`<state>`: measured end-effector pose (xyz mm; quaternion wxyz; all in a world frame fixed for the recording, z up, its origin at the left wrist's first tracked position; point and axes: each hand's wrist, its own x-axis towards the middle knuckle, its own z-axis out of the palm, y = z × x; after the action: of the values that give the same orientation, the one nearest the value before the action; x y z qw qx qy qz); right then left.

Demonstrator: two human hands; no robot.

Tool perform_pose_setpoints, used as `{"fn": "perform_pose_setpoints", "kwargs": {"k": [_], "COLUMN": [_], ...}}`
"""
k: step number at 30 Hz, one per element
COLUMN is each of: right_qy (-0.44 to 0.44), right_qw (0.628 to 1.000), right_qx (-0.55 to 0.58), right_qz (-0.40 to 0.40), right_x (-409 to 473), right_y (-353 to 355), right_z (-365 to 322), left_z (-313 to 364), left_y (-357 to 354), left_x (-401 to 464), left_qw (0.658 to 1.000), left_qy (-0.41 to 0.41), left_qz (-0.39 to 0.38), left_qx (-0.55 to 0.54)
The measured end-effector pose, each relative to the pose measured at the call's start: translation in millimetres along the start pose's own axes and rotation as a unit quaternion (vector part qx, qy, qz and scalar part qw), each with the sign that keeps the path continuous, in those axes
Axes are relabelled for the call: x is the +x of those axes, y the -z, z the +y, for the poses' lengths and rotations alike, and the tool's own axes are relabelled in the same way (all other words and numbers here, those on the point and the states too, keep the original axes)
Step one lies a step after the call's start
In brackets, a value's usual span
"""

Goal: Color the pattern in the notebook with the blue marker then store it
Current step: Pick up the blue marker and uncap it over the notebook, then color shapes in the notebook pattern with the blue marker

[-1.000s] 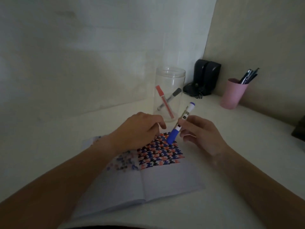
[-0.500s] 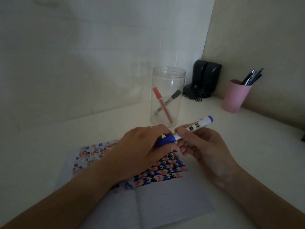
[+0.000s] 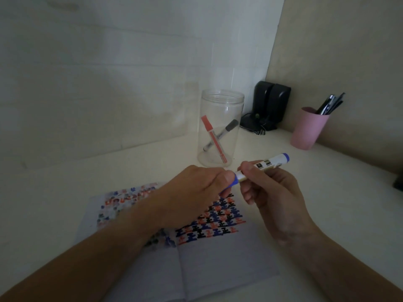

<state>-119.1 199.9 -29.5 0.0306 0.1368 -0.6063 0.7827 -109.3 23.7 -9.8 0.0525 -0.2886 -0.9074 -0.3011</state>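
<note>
While the tabletop [image 3: 305, 192] carries the open notebook [image 3: 218, 258] at six o'clock, both hands meet just above its coloured pattern [image 3: 220, 221], and most of what could go wrong falls on that page. If the cap end comes free with a jerk, the bare tip could swing down and streak the finished black, orange and blue rows; whether the cap is going on or coming off I cannot tell. A slip of the grip would drop the blue marker [image 3: 261, 167] onto the paper, or send it rolling toward the clear jar [image 3: 220, 131] at twelve o'clock, which stands near and looks light enough to tip. That jar, already holding a red marker [image 3: 212, 138] and a black one [image 3: 220, 136], seems the likely store, so a careless reach could knock it over.

The right hand [image 3: 272, 197] holds the marker's white barrel, its fingers [image 3: 248, 171] curled closed and pinching it near the middle, the blue end pointing toward two o'clock. The left hand [image 3: 196, 199] closes round the blue cap end [image 3: 232, 182], thumb pressed along it, fingers folded under and mostly hidden.
</note>
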Motion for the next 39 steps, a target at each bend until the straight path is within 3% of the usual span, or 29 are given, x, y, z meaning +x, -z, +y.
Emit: {"fn": "perform_pose_setpoints", "kwargs": {"k": [2, 4, 8, 11, 17, 24, 39], "right_qy": [-0.016, -0.025, -0.021, -0.04, -0.107, -0.04, -0.019], "right_qw": [0.998, 0.993, 0.995, 0.997, 0.982, 0.973, 0.95], "right_qx": [0.017, 0.037, 0.01, -0.002, -0.14, -0.222, -0.311], "right_qz": [0.05, 0.113, 0.101, 0.064, 0.062, 0.049, 0.002], "right_x": [6, 11, 8, 4, -20, -45, -47], "right_y": [8, 22, 31, 26, 27, 34, 31], "right_z": [-1, -9, -13, -16, -15, -7, -6], "left_z": [-7, -16, -27, -25, -35, -46, -50], "left_y": [2, 6, 7, 3, 3, -3, -1], "left_x": [-3, -12, -21, -19, -21, -19, -17], "left_qw": [0.971, 0.955, 0.977, 0.982, 0.99, 0.983, 0.987], "left_qy": [-0.074, -0.085, -0.043, -0.037, -0.018, -0.039, -0.062], "left_qz": [0.058, 0.08, 0.088, 0.027, -0.059, -0.057, -0.035], "left_qx": [0.22, 0.271, 0.191, 0.183, 0.131, 0.169, 0.146]}}
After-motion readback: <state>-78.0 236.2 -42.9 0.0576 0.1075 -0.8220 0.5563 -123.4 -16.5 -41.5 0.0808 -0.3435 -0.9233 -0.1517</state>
